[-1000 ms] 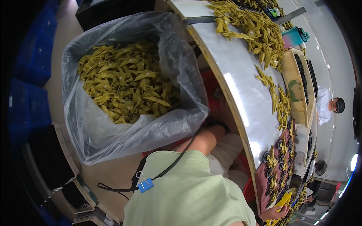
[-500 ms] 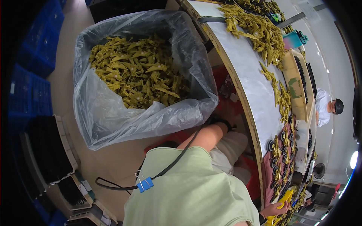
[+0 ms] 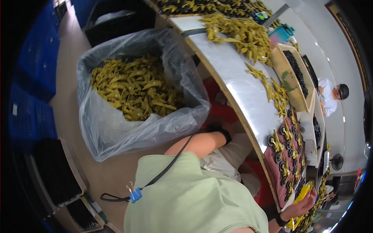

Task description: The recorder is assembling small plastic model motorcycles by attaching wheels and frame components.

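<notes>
My right hand (image 3: 299, 206) is at the lower right, by the table edge. Its fingers curl against a bright yellow object (image 3: 301, 194), which shows on both sides of the hand; its kind cannot be made out. My left forearm (image 3: 194, 144) bends across my lap to a black wristband, and the left hand's fingers are hidden in shadow beside the table. Close to my right hand, small black wheels (image 3: 278, 158) and olive-yellow plastic parts (image 3: 286, 169) lie in rows on a dark red cloth (image 3: 274, 176).
A large box lined with clear plastic (image 3: 97, 132) holds many olive-yellow parts (image 3: 136, 87). More parts (image 3: 241, 35) are heaped on the metal-topped table (image 3: 229, 72). Beyond are a beige bin (image 3: 289, 79) of black pieces and a teal-pink bottle (image 3: 280, 34). Blue crates (image 3: 33, 89) line the left. Another person (image 3: 328, 95) is across the table.
The view has turned, moving the table and lined box within the picture. My right hand appears farther right and higher, still at the yellow object. My left forearm stays across my lap.
</notes>
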`<move>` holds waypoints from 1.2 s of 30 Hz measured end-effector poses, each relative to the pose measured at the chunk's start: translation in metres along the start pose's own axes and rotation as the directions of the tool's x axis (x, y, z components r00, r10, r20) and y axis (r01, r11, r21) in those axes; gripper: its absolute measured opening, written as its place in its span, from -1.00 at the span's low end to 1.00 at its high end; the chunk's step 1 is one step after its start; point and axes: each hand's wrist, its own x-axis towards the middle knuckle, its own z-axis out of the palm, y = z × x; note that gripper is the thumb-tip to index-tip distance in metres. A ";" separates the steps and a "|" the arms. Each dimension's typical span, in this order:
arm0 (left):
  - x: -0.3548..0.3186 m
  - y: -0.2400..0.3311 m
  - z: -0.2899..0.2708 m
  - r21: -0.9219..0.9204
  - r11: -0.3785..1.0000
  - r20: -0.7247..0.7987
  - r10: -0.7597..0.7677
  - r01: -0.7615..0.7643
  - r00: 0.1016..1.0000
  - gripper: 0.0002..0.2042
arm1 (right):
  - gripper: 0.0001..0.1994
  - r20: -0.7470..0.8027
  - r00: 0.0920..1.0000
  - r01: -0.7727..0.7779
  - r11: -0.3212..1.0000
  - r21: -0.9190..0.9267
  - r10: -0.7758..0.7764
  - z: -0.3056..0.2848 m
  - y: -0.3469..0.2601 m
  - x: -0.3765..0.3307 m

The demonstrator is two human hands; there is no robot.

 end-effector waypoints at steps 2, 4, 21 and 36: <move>-0.009 0.003 -0.002 -0.109 0.984 -0.043 0.135 -0.139 0.990 -0.63 | -0.96 0.183 0.980 -0.027 0.871 0.490 -0.072 0.017 -0.043 0.016; -0.041 0.014 -0.053 0.046 0.973 0.144 0.218 -0.226 0.965 -0.64 | -0.87 0.439 0.890 -0.377 0.343 0.860 -0.124 0.035 -0.094 0.014; -0.138 0.075 -0.201 -0.400 0.623 0.629 0.720 -0.672 0.293 -0.73 | -0.77 0.297 0.349 -0.294 0.197 0.935 -0.889 0.092 -0.227 0.037; 0.012 0.011 -0.303 0.081 0.843 -0.153 0.537 -0.531 0.829 -0.78 | -0.79 0.600 0.611 -0.333 0.520 0.787 -0.516 0.058 -0.060 0.085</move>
